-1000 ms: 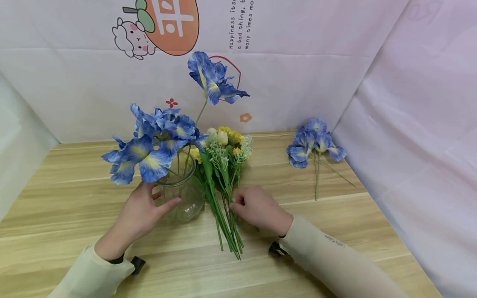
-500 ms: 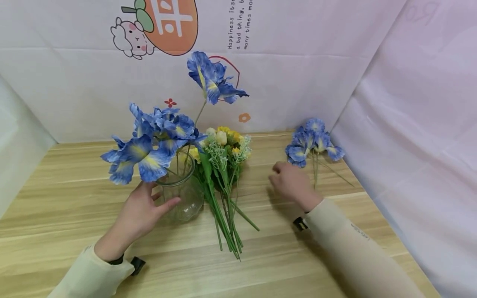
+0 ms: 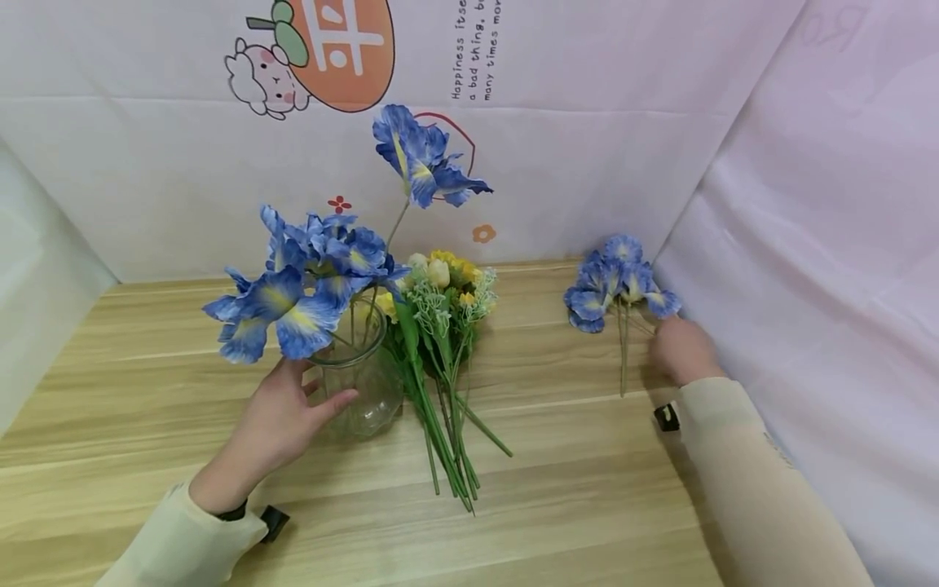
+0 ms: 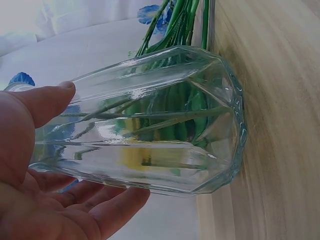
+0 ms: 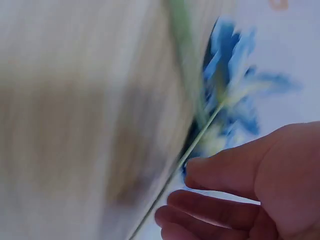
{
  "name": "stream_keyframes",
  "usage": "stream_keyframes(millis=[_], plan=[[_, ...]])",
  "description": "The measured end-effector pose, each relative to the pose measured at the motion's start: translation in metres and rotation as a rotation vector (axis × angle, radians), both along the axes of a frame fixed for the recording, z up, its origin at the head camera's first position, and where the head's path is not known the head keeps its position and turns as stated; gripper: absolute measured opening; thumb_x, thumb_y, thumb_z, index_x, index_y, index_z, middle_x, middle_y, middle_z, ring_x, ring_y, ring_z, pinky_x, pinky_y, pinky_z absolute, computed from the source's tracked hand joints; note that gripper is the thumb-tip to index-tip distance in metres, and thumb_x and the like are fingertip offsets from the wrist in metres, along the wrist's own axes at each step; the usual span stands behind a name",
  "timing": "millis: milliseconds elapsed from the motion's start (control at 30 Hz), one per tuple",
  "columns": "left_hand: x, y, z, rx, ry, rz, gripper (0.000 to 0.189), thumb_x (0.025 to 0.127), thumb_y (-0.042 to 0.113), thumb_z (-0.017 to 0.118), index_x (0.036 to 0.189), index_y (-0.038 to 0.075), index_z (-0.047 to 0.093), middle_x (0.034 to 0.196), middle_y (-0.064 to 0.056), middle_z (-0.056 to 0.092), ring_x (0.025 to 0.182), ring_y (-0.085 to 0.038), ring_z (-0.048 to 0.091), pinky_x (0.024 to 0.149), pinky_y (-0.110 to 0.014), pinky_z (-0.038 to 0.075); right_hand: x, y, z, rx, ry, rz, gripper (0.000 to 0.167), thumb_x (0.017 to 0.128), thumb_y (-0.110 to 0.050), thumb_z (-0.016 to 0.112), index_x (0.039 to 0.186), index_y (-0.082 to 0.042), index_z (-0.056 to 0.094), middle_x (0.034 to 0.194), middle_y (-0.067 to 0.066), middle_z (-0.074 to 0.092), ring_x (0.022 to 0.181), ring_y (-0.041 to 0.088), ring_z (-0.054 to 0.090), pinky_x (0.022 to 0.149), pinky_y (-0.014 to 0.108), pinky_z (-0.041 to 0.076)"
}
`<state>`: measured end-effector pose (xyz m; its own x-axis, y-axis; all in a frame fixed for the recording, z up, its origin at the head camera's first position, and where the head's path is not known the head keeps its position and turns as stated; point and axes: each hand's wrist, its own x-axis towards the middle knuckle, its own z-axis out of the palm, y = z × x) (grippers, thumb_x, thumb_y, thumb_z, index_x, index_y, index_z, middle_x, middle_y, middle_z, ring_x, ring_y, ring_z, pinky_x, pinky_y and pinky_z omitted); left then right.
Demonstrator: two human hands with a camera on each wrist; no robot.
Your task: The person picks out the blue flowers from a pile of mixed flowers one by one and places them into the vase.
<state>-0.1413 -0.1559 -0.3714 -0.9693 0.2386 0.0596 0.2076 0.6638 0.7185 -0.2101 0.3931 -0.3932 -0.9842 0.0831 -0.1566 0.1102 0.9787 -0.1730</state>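
A clear glass vase (image 3: 367, 391) stands on the table with several blue irises (image 3: 301, 277) in it, one rising well above the others. My left hand (image 3: 275, 416) holds the vase from the left; in the left wrist view the thumb (image 4: 52, 100) lies on one side and the fingers on the other. Over at the right lies a small group of blue irises (image 3: 619, 277). My right hand (image 3: 684, 350) is beside their stems. Seen from the right wrist, a thin iris stem (image 5: 200, 135) runs just past the fingertips, with a gap between thumb and fingers.
Between the hands, a bunch of yellow and white flowers (image 3: 447, 302) with green stems lies beside the vase on the wooden table (image 3: 557, 489). A printed cloth (image 3: 572, 147) hangs behind, and another white cloth (image 3: 822, 285) borders the table's right edge.
My right hand has left the stems of the yellow and white bunch and moved right to the loose irises. One green stem there now points out rightward. The left hand stays on the vase.
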Motion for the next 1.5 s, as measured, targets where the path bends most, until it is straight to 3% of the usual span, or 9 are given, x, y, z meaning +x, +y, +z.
stream_keyframes(millis=[300,600,767,867,1000,1167,1367,1433,1500], plan=[[0.0,0.0,0.001,0.013,-0.016,0.003,0.089,0.093,0.043,0.071,0.153,-0.001,0.022,0.151,-0.03,0.033,0.115,-0.05,0.056,0.09,-0.053,0.052,0.003,0.014,0.001,0.046,-0.014,0.006,0.024,0.083,0.005,0.045,0.067,-0.003,0.061,0.083,0.024,0.064,0.074,0.042,0.061,0.067,0.055,0.05],[0.0,0.002,0.001,-0.014,-0.024,-0.002,0.091,0.093,0.041,0.072,0.155,-0.001,0.02,0.152,-0.03,0.033,0.113,-0.049,0.058,0.089,-0.054,0.053,0.003,0.011,0.001,-0.001,-0.03,0.064,0.026,0.084,-0.004,0.043,0.06,-0.012,0.047,0.067,0.011,0.053,0.06,0.026,0.049,0.061,0.047,0.047],[0.001,0.003,0.002,-0.098,0.013,0.012,0.081,0.093,0.043,0.071,0.146,-0.008,0.036,0.137,-0.033,0.048,0.106,-0.046,0.063,0.084,-0.054,0.054,0.007,-0.016,0.007,-0.138,0.046,0.084,0.032,0.095,-0.016,0.046,0.063,-0.013,0.047,0.058,0.002,0.042,0.052,0.019,0.035,0.056,0.036,0.034],[0.003,0.003,0.003,-0.162,0.033,0.024,0.07,0.092,0.044,0.071,0.132,-0.01,0.05,0.12,-0.03,0.06,0.099,-0.042,0.066,0.078,-0.053,0.056,0.012,-0.041,0.02,-0.276,0.098,0.046,0.029,0.102,-0.027,0.051,0.084,-0.011,0.067,0.076,0.004,0.061,0.061,0.022,0.048,0.059,0.037,0.039],[0.003,0.003,0.005,-0.211,0.056,0.028,0.06,0.092,0.044,0.072,0.117,-0.009,0.058,0.104,-0.022,0.065,0.088,-0.036,0.067,0.071,-0.05,0.056,0.023,-0.078,0.04,-0.437,0.185,0.001,0.033,0.102,-0.037,0.056,0.113,-0.01,0.072,0.099,0.007,0.07,0.079,0.024,0.061,0.065,0.039,0.05],[0.007,0.006,0.008,-0.262,0.088,0.026,0.052,0.092,0.04,0.073,0.108,-0.007,0.06,0.079,-0.01,0.061,0.061,-0.022,0.059,0.055,-0.04,0.051,0.038,-0.122,0.058,-0.604,0.332,0.04,0.027,0.099,-0.036,0.062,0.106,-0.012,0.073,0.087,0.004,0.07,0.078,0.024,0.064,0.062,0.04,0.053],[0.028,0.007,0.02,-0.462,0.087,-0.095,0.031,0.096,0.032,0.068,0.087,0.002,0.072,0.057,0.004,0.054,0.047,-0.012,0.05,0.048,-0.034,0.05,0.06,-0.166,0.071,-0.706,0.401,0.156,0.018,0.098,-0.031,0.065,0.103,-0.015,0.073,0.084,-0.002,0.069,0.072,0.019,0.063,0.058,0.037,0.052],[0.036,0.009,0.025,-0.456,0.086,-0.176,0.026,0.096,0.029,0.068,0.077,0.012,0.074,0.063,0.006,0.062,0.053,-0.01,0.056,0.055,-0.037,0.055,0.065,-0.182,0.074,-0.716,0.404,0.215,0.012,0.098,-0.027,0.067,0.102,-0.017,0.073,0.084,-0.004,0.069,0.071,0.016,0.063,0.057,0.036,0.051],[0.042,0.013,0.03,-0.359,0.09,-0.241,0.017,0.096,0.026,0.069,0.086,0.016,0.079,0.07,0.01,0.067,0.052,-0.004,0.054,0.054,-0.032,0.053,0.07,-0.199,0.076,-0.734,0.386,0.274,0.007,0.097,-0.022,0.068,0.1,-0.018,0.073,0.084,-0.005,0.069,0.07,0.014,0.062,0.058,0.035,0.051]])
